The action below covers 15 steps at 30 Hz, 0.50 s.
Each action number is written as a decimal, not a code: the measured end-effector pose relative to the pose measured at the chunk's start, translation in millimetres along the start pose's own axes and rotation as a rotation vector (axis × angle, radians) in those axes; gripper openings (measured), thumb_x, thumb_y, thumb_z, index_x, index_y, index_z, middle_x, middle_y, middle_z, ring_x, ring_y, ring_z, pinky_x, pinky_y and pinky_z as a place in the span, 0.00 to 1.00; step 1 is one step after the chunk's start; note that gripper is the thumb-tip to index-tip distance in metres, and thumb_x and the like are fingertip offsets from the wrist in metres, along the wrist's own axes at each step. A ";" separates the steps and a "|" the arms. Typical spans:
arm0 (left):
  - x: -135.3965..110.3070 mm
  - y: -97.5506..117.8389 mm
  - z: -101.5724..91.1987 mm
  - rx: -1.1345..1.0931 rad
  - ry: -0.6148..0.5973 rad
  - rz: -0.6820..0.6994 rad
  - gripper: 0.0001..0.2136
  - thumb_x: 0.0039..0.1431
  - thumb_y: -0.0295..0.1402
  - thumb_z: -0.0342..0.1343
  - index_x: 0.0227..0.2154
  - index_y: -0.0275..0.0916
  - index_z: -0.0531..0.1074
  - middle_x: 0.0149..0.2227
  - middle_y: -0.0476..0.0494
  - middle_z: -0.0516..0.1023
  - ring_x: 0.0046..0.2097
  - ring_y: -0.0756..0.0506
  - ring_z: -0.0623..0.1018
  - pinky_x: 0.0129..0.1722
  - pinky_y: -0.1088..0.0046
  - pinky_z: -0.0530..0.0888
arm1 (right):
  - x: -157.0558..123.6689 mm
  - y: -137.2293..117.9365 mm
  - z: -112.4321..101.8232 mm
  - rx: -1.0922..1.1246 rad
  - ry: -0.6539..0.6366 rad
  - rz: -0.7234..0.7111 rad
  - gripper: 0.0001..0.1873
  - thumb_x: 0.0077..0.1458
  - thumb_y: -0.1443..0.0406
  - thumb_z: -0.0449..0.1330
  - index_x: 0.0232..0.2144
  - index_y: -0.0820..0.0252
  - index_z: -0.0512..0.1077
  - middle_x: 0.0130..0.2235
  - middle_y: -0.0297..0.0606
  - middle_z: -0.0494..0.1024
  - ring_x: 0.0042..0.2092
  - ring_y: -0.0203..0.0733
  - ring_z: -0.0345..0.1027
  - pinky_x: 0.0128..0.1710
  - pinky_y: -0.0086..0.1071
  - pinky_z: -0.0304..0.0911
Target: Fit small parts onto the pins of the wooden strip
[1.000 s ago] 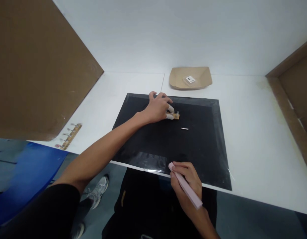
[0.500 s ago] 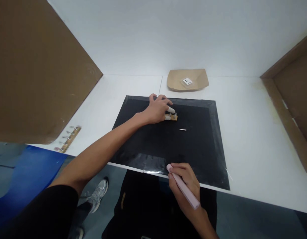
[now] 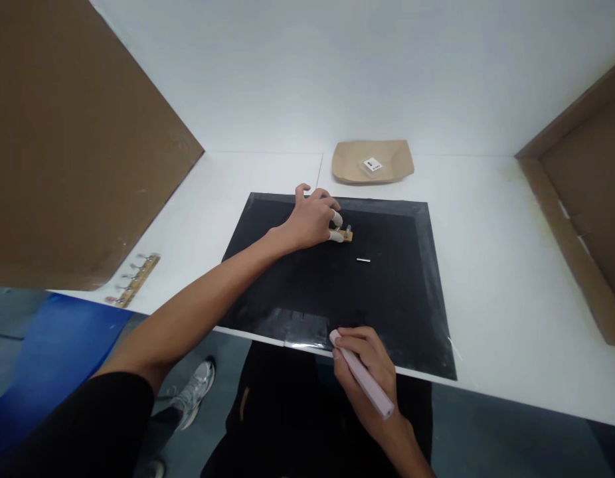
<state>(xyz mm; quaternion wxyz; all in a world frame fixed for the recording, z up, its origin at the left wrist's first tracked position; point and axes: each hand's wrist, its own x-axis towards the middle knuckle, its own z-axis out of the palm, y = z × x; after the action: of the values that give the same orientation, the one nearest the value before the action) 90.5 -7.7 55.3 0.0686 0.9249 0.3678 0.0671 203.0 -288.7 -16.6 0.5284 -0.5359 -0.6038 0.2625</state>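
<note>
My left hand reaches over the black mat, with white covers on the thumb and index finger. Those two fingers pinch a small wooden hook rack with metal fittings; most of it is hidden under the hand. Just below it on the mat lies a short, slim silver metal piece. Close to the mat's front edge, my right hand grips a pale pink, bar-shaped tool, its far end pointing up and left. I cannot tell the tool's exact kind.
On the white table's left side lies another wooden hook rack with several metal hooks. A brown paper tray holding a small clear labelled box stands at the back. Brown boards flank the workspace. A blue surface shows below left.
On the mat, the left index finger has drawn back slightly toward the thumb. The right hand keeps the pink tool in its grip; the whole view has shifted a little.
</note>
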 end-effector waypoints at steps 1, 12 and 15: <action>0.3 -0.6 0.5 0.003 0.004 0.004 0.04 0.57 0.33 0.65 0.34 0.49 0.84 0.55 0.45 0.82 0.61 0.35 0.70 0.65 0.40 0.50 | -0.2 0.0 0.1 -0.001 -0.001 0.001 0.14 0.63 0.73 0.61 0.48 0.52 0.75 0.47 0.38 0.76 0.47 0.37 0.77 0.48 0.31 0.75; 0.1 -4.6 -2.3 0.073 -0.009 0.029 0.08 0.55 0.39 0.69 0.38 0.48 0.84 0.55 0.43 0.82 0.61 0.33 0.70 0.66 0.41 0.48 | -3.0 1.6 -0.4 0.015 -0.032 0.005 0.15 0.64 0.73 0.61 0.50 0.52 0.74 0.48 0.37 0.75 0.48 0.35 0.76 0.50 0.30 0.73; -1.6 -4.5 -5.3 0.065 -0.053 0.054 0.15 0.57 0.37 0.66 0.48 0.50 0.82 0.60 0.42 0.78 0.63 0.32 0.69 0.65 0.41 0.49 | -2.4 1.8 -0.5 0.015 -0.042 0.002 0.15 0.64 0.74 0.61 0.49 0.52 0.74 0.48 0.37 0.75 0.48 0.36 0.77 0.49 0.31 0.74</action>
<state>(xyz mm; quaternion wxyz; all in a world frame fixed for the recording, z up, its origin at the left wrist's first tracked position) 85.4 -5.1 59.6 0.0463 0.9377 0.3429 0.0322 203.8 -290.5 -18.8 0.5195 -0.5268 -0.6123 0.2788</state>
